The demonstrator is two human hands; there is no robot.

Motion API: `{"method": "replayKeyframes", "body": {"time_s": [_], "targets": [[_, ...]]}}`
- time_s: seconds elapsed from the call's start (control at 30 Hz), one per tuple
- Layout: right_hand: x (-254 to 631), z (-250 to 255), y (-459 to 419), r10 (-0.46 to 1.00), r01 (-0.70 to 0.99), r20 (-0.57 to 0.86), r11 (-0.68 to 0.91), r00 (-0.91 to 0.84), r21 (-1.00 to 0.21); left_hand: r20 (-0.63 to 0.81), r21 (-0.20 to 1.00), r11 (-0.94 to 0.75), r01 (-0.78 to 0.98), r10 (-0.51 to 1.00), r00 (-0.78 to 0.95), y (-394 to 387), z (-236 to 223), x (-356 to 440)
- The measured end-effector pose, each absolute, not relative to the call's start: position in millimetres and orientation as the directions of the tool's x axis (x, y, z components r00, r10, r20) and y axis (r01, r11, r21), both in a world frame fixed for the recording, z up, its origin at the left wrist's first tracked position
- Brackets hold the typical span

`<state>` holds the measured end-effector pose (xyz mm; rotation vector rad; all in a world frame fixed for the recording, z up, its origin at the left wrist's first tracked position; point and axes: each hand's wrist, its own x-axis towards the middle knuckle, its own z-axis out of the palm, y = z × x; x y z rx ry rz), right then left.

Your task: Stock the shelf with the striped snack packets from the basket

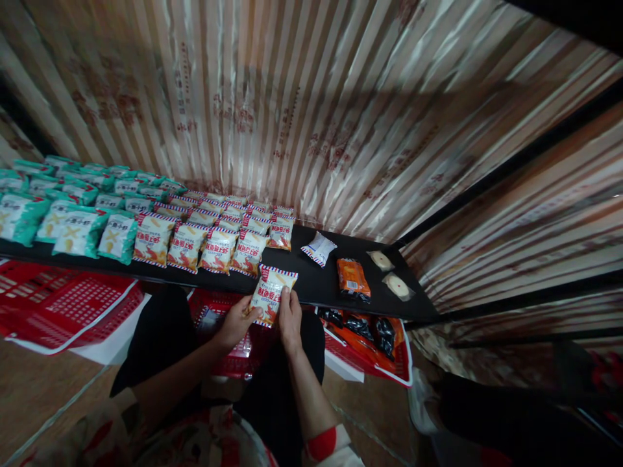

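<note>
Between my two hands is a small snack bag [270, 292] with red lettering and a striped top edge, held upright at the front edge of the black shelf [311, 282]. My left hand [239, 319] grips its lower left side, the fingers partly behind it. On the right side, my right hand [291, 316] pinches the bag with the thumb on its front. Rows of matching snack bags [217, 250] stand on the shelf just beyond my left hand. A single snack bag [318, 249] lies back side up to the right of them.
Teal snack bags [78, 227] fill the shelf's left end. An orange packet [354, 279] and two round wrapped items [380, 261] lie at the right. Red baskets stand below: one on the left [63, 305], one between my knees [243, 353], one with orange-black packets [406, 357]. A striped curtain [272, 110] hangs behind.
</note>
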<state>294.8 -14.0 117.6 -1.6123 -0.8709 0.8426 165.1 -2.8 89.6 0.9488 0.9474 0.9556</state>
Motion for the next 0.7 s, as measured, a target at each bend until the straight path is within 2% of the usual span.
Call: {"method": "replayKeyframes", "body": {"time_s": [0.17,0.37,0.5,0.6,0.7], "targets": [[297.0,122.0,-17.0,0.872,0.18,-0.058,-0.165,0.486,-0.97,-0.164,0.948,0.225,-0.224,0.951,0.26,8.2,93.4,179.7],[309.5,111.7,-5.1,0.809,0.28,-0.066,-0.277,0.584,-0.919,-0.137,0.962,0.19,-0.195,0.957,0.256,14.7,91.9,198.1],[315.3,110.0,2.3,0.793,0.314,-0.044,-0.291,0.608,-0.904,-0.129,0.973,0.173,-0.15,0.956,0.265,20.6,87.6,205.5],[317.1,109.2,10.2,0.784,0.328,-0.033,-0.296,0.62,-0.897,-0.109,0.989,0.129,-0.07,0.964,0.241,28.2,85.4,209.4],[318.9,108.3,21.8,0.774,0.37,0.001,-0.302,0.633,-0.879,-0.112,0.991,0.098,0.089,0.977,0.18,38.2,87.6,212.0]]}}
